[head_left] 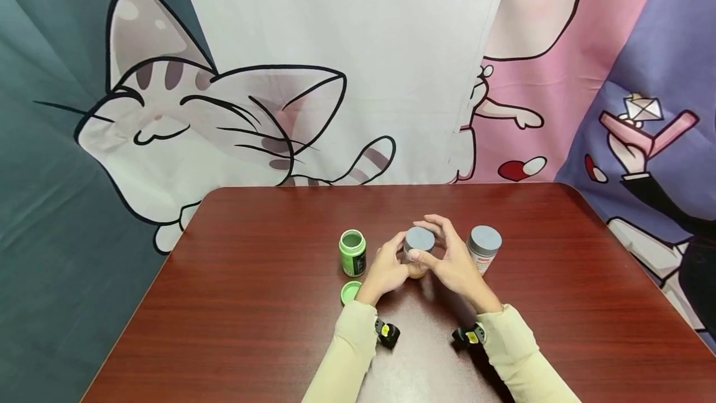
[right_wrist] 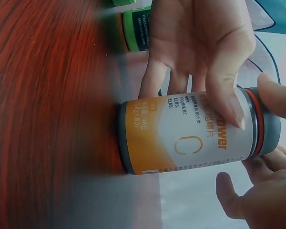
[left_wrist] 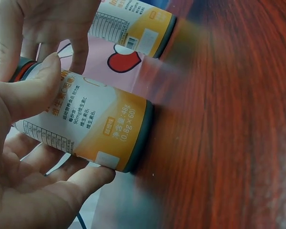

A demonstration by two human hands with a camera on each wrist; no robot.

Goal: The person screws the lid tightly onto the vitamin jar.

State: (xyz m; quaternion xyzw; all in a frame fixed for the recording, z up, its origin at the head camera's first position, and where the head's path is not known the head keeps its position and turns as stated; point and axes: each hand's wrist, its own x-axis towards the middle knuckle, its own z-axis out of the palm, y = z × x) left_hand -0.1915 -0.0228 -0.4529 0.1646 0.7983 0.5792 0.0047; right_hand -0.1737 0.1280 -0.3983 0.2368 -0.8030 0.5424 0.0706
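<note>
Both hands are at a tablet bottle [left_wrist: 105, 124] with a white-and-orange label, upright, its base close over the table. My left hand [head_left: 385, 273] grips the label part, thumb on the near side and fingers on the other. At the bottle's top, my right hand [head_left: 455, 269] holds the grey lid [head_left: 419, 239] between thumb and fingers. A red band [right_wrist: 258, 123] shows just under the lid in the right wrist view. Left of the hands stands a green bottle [head_left: 352, 257] with its mouth uncovered. Its green lid [head_left: 350, 291] lies nearer me, partly overlapped by the left wrist.
A second grey-lidded tablet bottle [head_left: 485, 244] stands just right of my right hand. The dark red wooden table [head_left: 252, 303] reaches back to a cartoon-printed cloth [head_left: 358, 23]. Each wrist wears a small black camera [head_left: 387, 333].
</note>
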